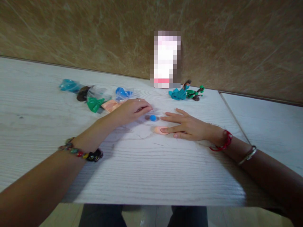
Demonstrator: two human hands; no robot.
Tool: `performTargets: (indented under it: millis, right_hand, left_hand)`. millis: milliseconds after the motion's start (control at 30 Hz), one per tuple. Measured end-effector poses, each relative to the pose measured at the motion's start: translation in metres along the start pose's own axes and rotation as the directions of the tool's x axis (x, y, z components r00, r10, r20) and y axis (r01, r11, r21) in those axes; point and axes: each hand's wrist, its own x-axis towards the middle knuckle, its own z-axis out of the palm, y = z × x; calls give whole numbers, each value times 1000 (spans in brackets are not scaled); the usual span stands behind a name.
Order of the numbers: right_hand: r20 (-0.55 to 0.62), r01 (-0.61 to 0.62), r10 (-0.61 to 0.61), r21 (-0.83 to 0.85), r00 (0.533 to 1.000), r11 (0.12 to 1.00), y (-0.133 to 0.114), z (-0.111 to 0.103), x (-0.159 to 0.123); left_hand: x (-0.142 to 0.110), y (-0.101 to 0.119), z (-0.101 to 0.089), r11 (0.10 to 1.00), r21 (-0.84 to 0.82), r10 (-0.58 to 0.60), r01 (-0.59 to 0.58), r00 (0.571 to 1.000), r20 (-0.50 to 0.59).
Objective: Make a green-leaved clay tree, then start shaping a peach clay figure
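Observation:
My right hand (189, 126) lies palm down with its fingers spread. One of its fingers presses on a small peach lump of modelling clay (158, 129) on the white table (151, 176). Between my two hands sits a small blue clay ball (152, 118), touched by neither. My left hand (133, 110) rests just left and behind that ball, fingers curled together, with thumb tip close to the fingertips and nothing visible in them. Directly beside this hand is a wrapped peach clay packet (110, 106), partly hidden by it.
Bagged clay lies at the back left: teal (69, 85), brown (82, 94), green (94, 104) and blue (123, 92). A blurred-out bright upright rectangle (165, 60) leans on the brown wall (94, 37). Right of it stand a teal clay figure (178, 94) and a green-and-brown clay tree (196, 94).

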Motion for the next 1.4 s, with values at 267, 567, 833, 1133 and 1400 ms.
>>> performTargets:
  millis: [267,567,833,1133,1400]
  right_hand:
    - [-130,-13,27,105,991,994,2,2,-4]
    - [-218,-102,163,266,962,959,-23,-13,27]
    - [58,-85,74,215,996,973,-33,-38,51]
    - [-156,-321,398,367,904,873,-31,-42,42]
    - [-263,-324,862,847,434,421,-34,3,45]
  left_hand:
    - [1,-3,1,1000,-7,15,-15,1000,-10]
    - [2,-9,-1,998,54,48,-44,996,-72]
    - [2,-11,-1,996,68,64,-58,993,-94]
    - [2,-10,1,992,3,124,-124,990,-66]
    - [-5,-5,-5,983,-167,86,-79,996,35]
